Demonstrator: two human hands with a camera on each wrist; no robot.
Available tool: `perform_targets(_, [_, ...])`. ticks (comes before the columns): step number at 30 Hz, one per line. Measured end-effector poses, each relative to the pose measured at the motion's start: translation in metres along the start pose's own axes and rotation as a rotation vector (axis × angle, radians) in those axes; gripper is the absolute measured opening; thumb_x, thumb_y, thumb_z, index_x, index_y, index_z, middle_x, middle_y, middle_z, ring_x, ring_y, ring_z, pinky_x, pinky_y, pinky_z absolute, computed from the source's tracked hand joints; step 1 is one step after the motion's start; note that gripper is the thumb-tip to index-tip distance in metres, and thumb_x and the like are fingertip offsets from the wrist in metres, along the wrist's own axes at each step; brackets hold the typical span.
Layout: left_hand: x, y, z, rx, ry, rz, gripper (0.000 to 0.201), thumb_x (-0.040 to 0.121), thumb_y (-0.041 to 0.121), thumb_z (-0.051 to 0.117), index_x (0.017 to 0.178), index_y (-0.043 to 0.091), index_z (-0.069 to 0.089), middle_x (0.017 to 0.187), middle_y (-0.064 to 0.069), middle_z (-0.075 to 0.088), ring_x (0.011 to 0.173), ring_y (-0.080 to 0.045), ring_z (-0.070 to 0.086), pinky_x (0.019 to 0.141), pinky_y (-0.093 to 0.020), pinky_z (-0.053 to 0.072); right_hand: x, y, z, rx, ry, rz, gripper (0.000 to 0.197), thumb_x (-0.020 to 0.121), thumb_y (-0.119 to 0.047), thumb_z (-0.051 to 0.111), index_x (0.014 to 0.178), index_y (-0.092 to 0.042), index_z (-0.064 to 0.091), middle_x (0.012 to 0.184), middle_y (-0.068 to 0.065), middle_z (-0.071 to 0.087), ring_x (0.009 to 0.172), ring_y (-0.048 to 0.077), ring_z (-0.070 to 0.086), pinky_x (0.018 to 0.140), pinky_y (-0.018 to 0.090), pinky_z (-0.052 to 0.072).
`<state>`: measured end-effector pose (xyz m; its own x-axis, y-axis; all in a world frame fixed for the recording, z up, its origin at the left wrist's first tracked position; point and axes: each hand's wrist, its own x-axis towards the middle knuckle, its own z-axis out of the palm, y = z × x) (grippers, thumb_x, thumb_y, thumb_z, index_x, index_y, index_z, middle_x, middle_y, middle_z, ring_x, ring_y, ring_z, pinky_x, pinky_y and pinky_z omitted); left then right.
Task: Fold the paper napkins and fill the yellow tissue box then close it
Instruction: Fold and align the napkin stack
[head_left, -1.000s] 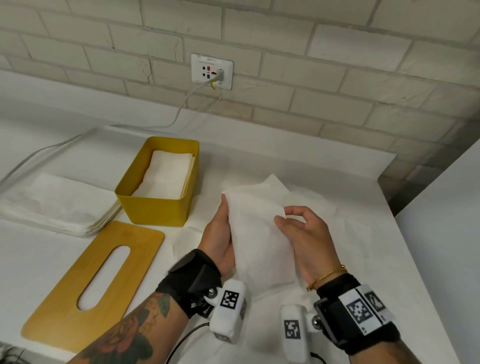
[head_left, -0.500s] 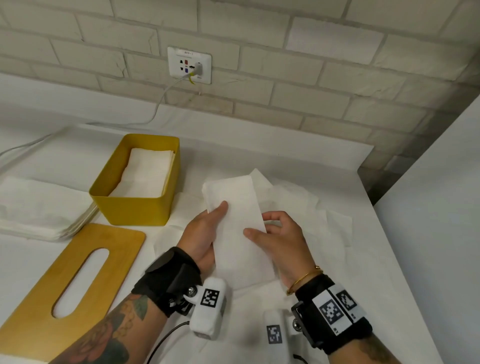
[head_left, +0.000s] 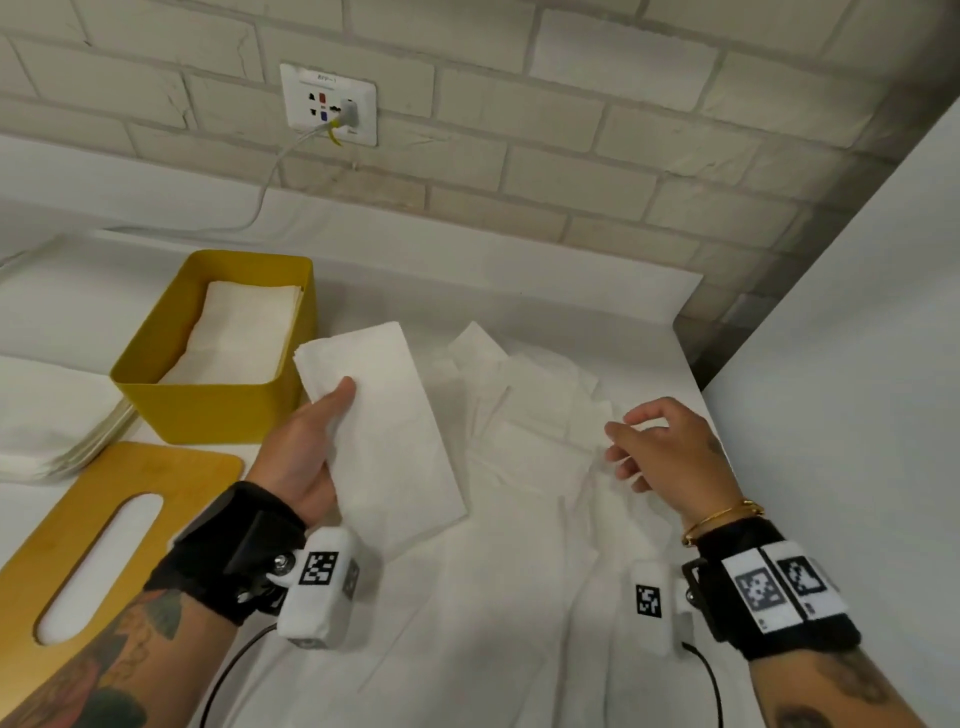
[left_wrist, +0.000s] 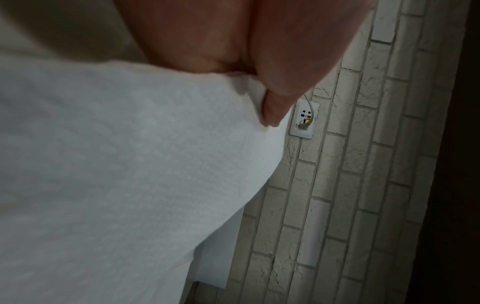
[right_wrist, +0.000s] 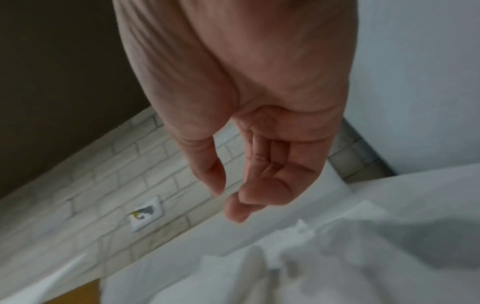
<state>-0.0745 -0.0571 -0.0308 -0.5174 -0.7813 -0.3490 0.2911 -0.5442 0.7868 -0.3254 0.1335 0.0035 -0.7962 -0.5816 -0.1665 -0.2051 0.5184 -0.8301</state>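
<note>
White, embossed and feather-light, the folded napkin (head_left: 384, 415) sits in the left hand (head_left: 298, 457), thumb pinching its long edge, just right of the yellow tissue box (head_left: 208, 405). It looks soft and floppy, so holding mid-edge should stop it unfolding. The right hand (head_left: 670, 452) hovers with a loose, empty grip over rumpled loose napkins (head_left: 524, 415), farther right of the box. The slotted wooden lid (head_left: 104, 545) lies on the bench (head_left: 519, 291) in front of the box.
</note>
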Motion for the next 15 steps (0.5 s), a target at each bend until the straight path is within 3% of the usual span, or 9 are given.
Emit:
perform_targets(5, [-0.004, -0.005, 0.006, -0.002, 0.012, -0.04, 0.018, 0.103, 0.026, 0.054, 0.113, 0.015, 0.065, 0.105, -0.01, 0.078, 0.104, -0.029, 0.071, 0.091, -0.048, 0.053, -0.002, 0.023, 0.007, 0.067, -0.088, 0.145, 0.038, 0.087, -0.035, 0.077, 0.115, -0.022, 0.056, 0.083, 0.004, 0.078, 0.064, 0.015, 0.07, 0.057, 0.026, 0.048])
perform_targets(9, [-0.007, -0.007, 0.012, 0.015, 0.019, -0.052, 0.017, 0.103, 0.026, 0.055, 0.11, 0.016, 0.066, 0.104, -0.009, 0.078, 0.104, -0.03, 0.071, 0.094, -0.049, 0.052, -0.003, 0.02, 0.022, 0.106, -0.032, 0.107, 0.041, 0.082, -0.032, 0.082, 0.116, -0.023, 0.06, 0.098, 0.005, 0.072, 0.069, 0.014, 0.069, 0.054, 0.018, 0.048])
perform_targets(12, [-0.009, -0.007, 0.013, 0.012, 0.028, -0.048, 0.016, 0.102, 0.026, 0.057, 0.111, 0.017, 0.067, 0.107, -0.01, 0.078, 0.107, -0.031, 0.07, 0.096, -0.05, 0.051, 0.0, 0.018, 0.024, 0.053, 0.022, 0.063, 0.042, 0.083, -0.035, 0.08, 0.117, -0.024, 0.058, 0.093, 0.002, 0.072, 0.085, 0.018, 0.069, 0.074, 0.028, 0.053])
perform_targets(15, [-0.011, -0.007, 0.013, 0.008, 0.024, -0.025, 0.013, 0.103, 0.025, 0.055, 0.107, 0.019, 0.066, 0.097, -0.005, 0.079, 0.101, -0.027, 0.071, 0.089, -0.046, 0.053, -0.003, 0.021, 0.019, 0.035, 0.116, 0.026, 0.043, 0.086, -0.036, 0.078, 0.119, -0.023, 0.054, 0.098, -0.001, 0.067, 0.093, 0.019, 0.065, 0.068, 0.023, 0.046])
